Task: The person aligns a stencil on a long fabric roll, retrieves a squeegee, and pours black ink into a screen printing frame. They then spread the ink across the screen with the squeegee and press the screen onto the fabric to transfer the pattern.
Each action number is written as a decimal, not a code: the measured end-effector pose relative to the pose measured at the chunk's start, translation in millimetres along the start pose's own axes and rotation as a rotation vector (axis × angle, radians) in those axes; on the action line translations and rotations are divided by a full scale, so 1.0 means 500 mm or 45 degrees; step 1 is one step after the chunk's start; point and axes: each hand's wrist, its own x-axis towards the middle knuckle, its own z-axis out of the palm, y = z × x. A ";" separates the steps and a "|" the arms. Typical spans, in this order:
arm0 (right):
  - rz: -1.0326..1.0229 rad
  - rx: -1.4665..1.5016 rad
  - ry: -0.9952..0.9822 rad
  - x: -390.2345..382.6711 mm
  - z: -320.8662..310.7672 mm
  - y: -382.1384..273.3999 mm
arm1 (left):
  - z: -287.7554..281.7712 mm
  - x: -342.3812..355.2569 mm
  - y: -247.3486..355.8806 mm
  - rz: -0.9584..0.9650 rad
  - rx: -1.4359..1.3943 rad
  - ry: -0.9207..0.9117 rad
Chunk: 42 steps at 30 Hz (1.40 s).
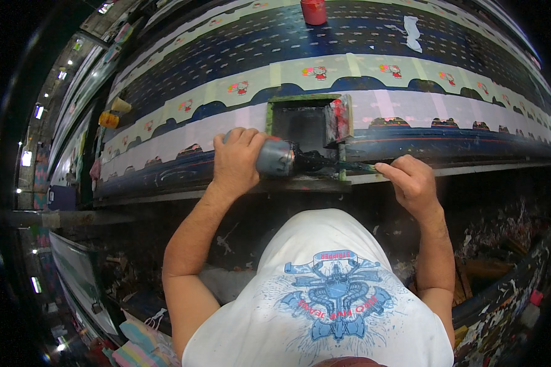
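My left hand (239, 158) is closed around a grey ink tub (275, 158), tipped on its side with its mouth to the right. Thick black ink (312, 162) sits at the tub's mouth, over the near part of a printing screen frame (300, 98). Between the thumb and fingers of my right hand (413, 185) is a thin spatula (358, 166), its ink-covered end reaching toward the tub's mouth. A red-smeared block (338, 119) leans at the frame's right side; its exact kind is unclear.
A long dark printing table (196, 67) carries strips of pale fabric (251, 85) with small cartoon prints. On it stand a red pot (313, 12), a yellow cup (108, 119) and a crumpled white scrap (412, 33). Litter (483, 244) covers the area below the table's near edge.
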 end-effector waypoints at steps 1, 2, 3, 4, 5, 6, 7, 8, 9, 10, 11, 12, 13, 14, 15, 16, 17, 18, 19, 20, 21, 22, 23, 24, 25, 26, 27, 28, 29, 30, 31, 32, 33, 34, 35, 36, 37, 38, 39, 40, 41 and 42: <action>0.022 0.000 0.012 -0.006 -0.013 -0.001 | 0.005 0.001 0.002 0.001 -0.003 0.010; 0.044 0.000 0.023 -0.012 -0.022 -0.003 | 0.008 0.001 0.004 -0.013 -0.027 0.018; 0.073 -0.019 0.032 -0.020 -0.028 -0.004 | 0.010 0.000 0.005 -0.026 -0.052 0.026; 0.082 -0.014 0.038 -0.026 -0.034 -0.003 | 0.012 0.000 0.006 -0.038 -0.076 0.035; 0.091 -0.009 0.045 -0.031 -0.039 -0.002 | 0.014 -0.002 0.005 -0.054 -0.091 0.048; 0.100 -0.004 0.050 -0.035 -0.043 -0.002 | 0.016 -0.004 0.002 -0.070 -0.106 0.061; 0.119 -0.003 0.053 -0.041 -0.045 -0.001 | 0.018 -0.006 -0.001 -0.085 -0.120 0.075; 0.138 -0.002 0.056 -0.047 -0.046 -0.001 | 0.020 -0.009 -0.003 -0.092 -0.134 0.112; 0.157 -0.001 0.058 -0.051 -0.046 -0.001 | 0.024 -0.013 -0.005 -0.100 -0.149 0.150; 0.169 0.019 0.078 -0.052 -0.046 -0.001 | 0.028 -0.018 -0.008 -0.110 -0.162 0.187; 0.180 0.039 0.097 -0.052 -0.046 -0.002 | 0.032 -0.024 -0.011 -0.119 -0.172 0.212; 0.191 0.059 0.116 -0.051 -0.045 -0.003 | 0.038 -0.030 -0.015 -0.128 -0.182 0.237; 0.194 0.056 0.127 -0.050 -0.045 -0.002 | 0.042 -0.034 -0.015 -0.138 -0.193 0.261; 0.197 0.054 0.137 -0.049 -0.044 -0.002 | 0.046 -0.037 -0.014 -0.132 -0.212 0.296; 0.200 0.053 0.147 -0.047 -0.043 -0.001 | 0.049 -0.039 -0.014 -0.126 -0.231 0.330; 0.209 0.057 0.146 -0.045 -0.041 0.000 | 0.052 -0.042 -0.012 -0.121 -0.250 0.364; 0.217 0.062 0.144 -0.043 -0.036 0.001 | 0.057 -0.044 -0.011 -0.133 -0.259 0.379; 0.225 0.068 0.143 -0.039 -0.034 0.002 | 0.064 -0.047 -0.009 -0.146 -0.267 0.393; 0.216 0.076 0.139 -0.034 -0.031 0.002 | 0.071 -0.050 -0.008 -0.161 -0.275 0.406; 0.207 0.084 0.136 -0.028 -0.028 0.002 | 0.076 -0.051 -0.007 -0.158 -0.257 0.415; 0.198 0.094 0.132 -0.023 -0.025 0.002 | 0.081 -0.052 -0.007 -0.155 -0.240 0.423; 0.187 0.106 0.128 -0.018 -0.021 0.001 | 0.085 -0.052 -0.005 -0.155 -0.223 0.432; 0.176 0.119 0.125 -0.015 -0.016 0.001 | 0.088 -0.051 -0.002 -0.158 -0.244 0.457; 0.164 0.133 0.121 -0.012 -0.013 0.001 | 0.092 -0.048 0.003 -0.162 -0.263 0.482; 0.153 0.127 0.097 -0.010 -0.011 0.003 | 0.095 -0.045 0.006 -0.167 -0.283 0.508; 0.141 0.121 0.072 -0.010 -0.011 0.004 | 0.098 -0.044 0.007 -0.179 -0.273 0.510; 0.129 0.115 0.048 -0.011 -0.012 0.004 | 0.102 -0.044 0.007 -0.192 -0.262 0.512; 0.120 0.119 0.039 -0.010 -0.014 0.005 | 0.105 -0.044 0.005 -0.205 -0.250 0.516; 0.111 0.123 0.029 -0.008 -0.018 0.005 | 0.107 -0.044 0.003 -0.224 -0.242 0.519; 0.102 0.127 0.019 -0.006 -0.023 0.005 | 0.108 -0.045 0.001 -0.244 -0.235 0.521; 0.099 0.125 0.023 -0.003 -0.032 0.006 | 0.108 -0.044 -0.002 -0.260 -0.227 0.527; 0.096 0.123 0.026 0.000 -0.044 0.008 | 0.108 -0.046 -0.007 -0.276 -0.200 0.517; 0.091 0.122 0.029 0.003 -0.055 0.012 | 0.107 -0.051 -0.012 -0.292 -0.174 0.508; 0.080 0.137 0.051 0.007 -0.064 0.019 | 0.103 -0.053 -0.015 -0.307 -0.144 0.502; 0.069 0.152 0.073 0.010 -0.073 0.028 | 0.101 -0.054 -0.013 -0.316 -0.181 0.523; 0.056 0.169 0.093 0.016 -0.083 0.034 | 0.099 -0.055 -0.008 -0.327 -0.219 0.544; 0.005 0.148 0.118 0.026 -0.090 0.037 | 0.095 -0.054 -0.005 -0.331 -0.250 0.564; -0.042 0.144 0.118 0.041 -0.098 0.040 | 0.090 -0.052 0.000 -0.338 -0.301 0.561; -0.089 0.139 0.118 0.060 -0.105 0.041 | 0.087 -0.049 0.009 -0.346 -0.352 0.559; -0.122 0.123 0.127 0.072 -0.115 0.043 | 0.085 -0.034 0.022 -0.334 -0.409 0.555; -0.174 0.111 0.114 0.096 -0.117 0.038 | 0.080 -0.026 0.040 -0.346 -0.425 0.596; -0.232 0.087 0.104 0.119 -0.113 0.033 | 0.079 -0.024 0.051 -0.381 -0.491 0.562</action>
